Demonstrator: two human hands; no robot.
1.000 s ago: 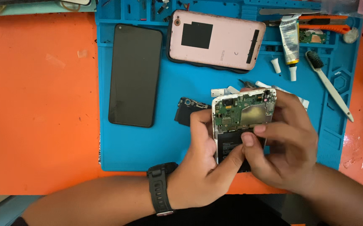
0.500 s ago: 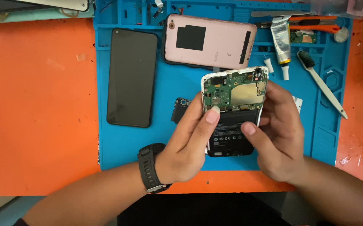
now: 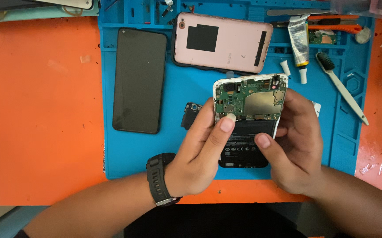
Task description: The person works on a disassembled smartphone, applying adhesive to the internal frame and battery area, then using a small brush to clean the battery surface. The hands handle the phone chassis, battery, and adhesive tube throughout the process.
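1. Orange worktop (image 3: 41, 119), scuffed, carrying a blue repair mat (image 3: 164, 150) with moulded compartments along its top edge.
2. Opened smartphone (image 3: 249, 119), back cover off: held above the mat, right of centre. Long axis runs near-vertical in view, leaning slightly; the circuit-board end points away from the person, the black battery (image 3: 243, 147) end points towards them. Green board and metal shield face up.
3. Left hand (image 3: 199, 154): fingers curled around the phone's left edge, thumb pressed on the lower edge of the board. Black wristwatch (image 3: 159, 178) on the wrist.
4. Right hand (image 3: 296, 150): closed on the phone's right edge, thumb resting on the battery.
5. Black-screened phone (image 3: 139, 80): lying flat on the mat's left part, long axis vertical, well apart from the hands.
6. Pink back cover (image 3: 224, 42): lying crosswise above the held phone, inner side up.
7. Small dark camera-module part (image 3: 191, 113): on the mat just beside the left fingers.
8. Glue tube (image 3: 297, 37), white-handled brush (image 3: 340, 86) and orange utility knife (image 3: 332, 27): top right of the mat.
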